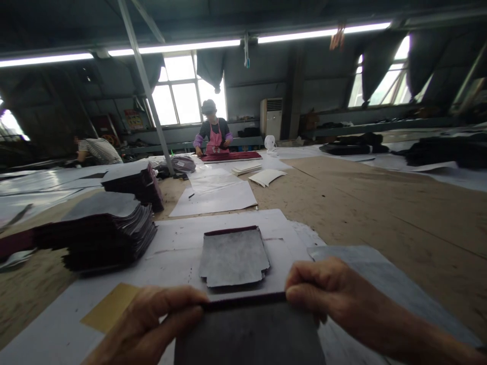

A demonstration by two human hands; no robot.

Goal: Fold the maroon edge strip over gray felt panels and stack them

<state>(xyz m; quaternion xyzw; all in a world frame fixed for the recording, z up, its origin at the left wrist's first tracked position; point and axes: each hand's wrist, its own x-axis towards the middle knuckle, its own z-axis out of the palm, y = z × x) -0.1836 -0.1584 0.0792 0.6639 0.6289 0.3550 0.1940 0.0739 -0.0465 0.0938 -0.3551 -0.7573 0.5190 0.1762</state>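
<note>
The nearest panel [247,334] is dark grey, the notched piece [235,257] mottled light grey with a maroon edge, the card [108,308] yellow, the worktop [373,203] brown, the apron [215,138] pink.

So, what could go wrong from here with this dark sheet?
The left hand and right hand pinch the dark sheet by its far edge, so a corner might slip or crease. The grey piece lies just beyond and could be nudged. The nearer uneven stack at left might slide if bumped.
</note>
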